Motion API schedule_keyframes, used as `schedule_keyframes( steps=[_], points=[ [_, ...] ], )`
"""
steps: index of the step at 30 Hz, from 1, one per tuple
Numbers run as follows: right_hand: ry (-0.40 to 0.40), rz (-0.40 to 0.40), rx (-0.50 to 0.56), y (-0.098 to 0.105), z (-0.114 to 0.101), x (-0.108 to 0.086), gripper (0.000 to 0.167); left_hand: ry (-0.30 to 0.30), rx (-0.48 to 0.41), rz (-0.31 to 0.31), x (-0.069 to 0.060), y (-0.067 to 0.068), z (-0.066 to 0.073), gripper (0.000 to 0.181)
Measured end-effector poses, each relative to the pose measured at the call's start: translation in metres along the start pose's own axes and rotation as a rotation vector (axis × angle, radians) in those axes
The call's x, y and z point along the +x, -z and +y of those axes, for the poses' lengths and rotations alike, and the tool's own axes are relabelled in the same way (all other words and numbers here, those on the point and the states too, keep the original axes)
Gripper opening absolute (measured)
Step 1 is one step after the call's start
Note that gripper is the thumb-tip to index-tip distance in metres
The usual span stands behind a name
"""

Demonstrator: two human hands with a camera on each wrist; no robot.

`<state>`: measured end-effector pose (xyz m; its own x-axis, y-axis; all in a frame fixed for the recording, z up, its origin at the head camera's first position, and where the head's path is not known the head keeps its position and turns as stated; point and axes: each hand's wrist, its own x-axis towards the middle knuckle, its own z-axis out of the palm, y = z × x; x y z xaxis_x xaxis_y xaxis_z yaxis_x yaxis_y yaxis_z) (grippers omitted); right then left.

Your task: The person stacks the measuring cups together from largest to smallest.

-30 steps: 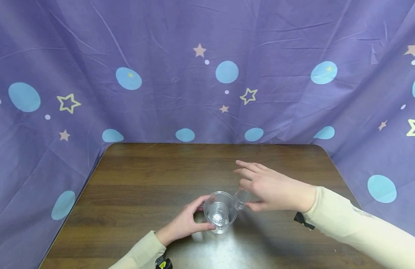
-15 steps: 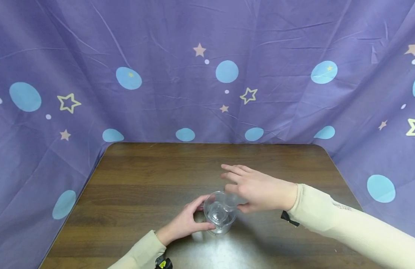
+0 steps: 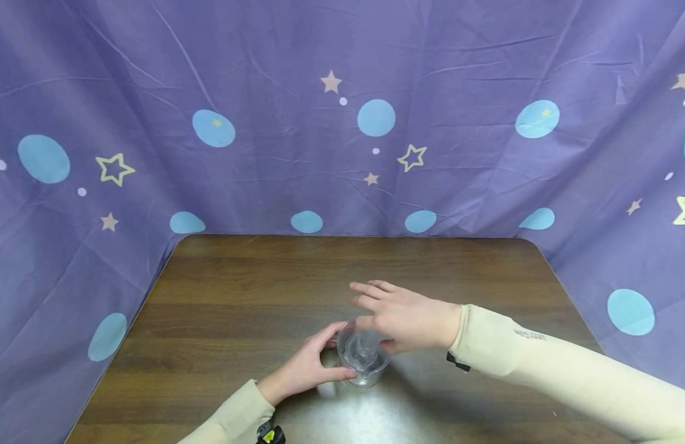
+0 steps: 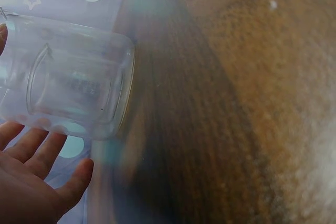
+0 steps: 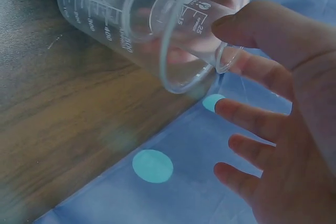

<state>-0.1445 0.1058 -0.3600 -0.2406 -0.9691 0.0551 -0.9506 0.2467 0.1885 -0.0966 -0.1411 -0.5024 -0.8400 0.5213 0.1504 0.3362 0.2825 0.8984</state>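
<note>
A large clear glass beaker (image 5: 97,17) with white markings stands upright on the table. My left hand (image 3: 306,367) grips its side, thumb at the front and fingers behind. Inside it sits a medium beaker (image 5: 137,11), best seen in the right wrist view. My right hand (image 3: 406,316) pinches a small beaker (image 5: 202,30), marked 25, near its rim between thumb and index finger. The small beaker's lower part is within the large beaker's mouth, in line with the medium one; whether they touch I cannot tell. The other right fingers are spread.
A brown wooden table (image 3: 253,283) lies under the hands. Purple curtains (image 3: 287,154) with stars and dots hang behind it and along both sides. Black wrist devices (image 3: 271,433) sit below the sleeves.
My right hand has moved left and slightly down, bringing the small beaker from beside the large beaker's rim to inside its mouth. My left hand and the large beaker have stayed still.
</note>
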Motion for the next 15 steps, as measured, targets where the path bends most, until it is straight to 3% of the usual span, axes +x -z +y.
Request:
schedule_keyframes(
  steps=[15],
  points=[
    [0.026,-0.039,-0.05,-0.019,0.003,0.008,0.051,0.023,0.004,-0.006,0.0,-0.001,0.0,0.084]
  ],
)
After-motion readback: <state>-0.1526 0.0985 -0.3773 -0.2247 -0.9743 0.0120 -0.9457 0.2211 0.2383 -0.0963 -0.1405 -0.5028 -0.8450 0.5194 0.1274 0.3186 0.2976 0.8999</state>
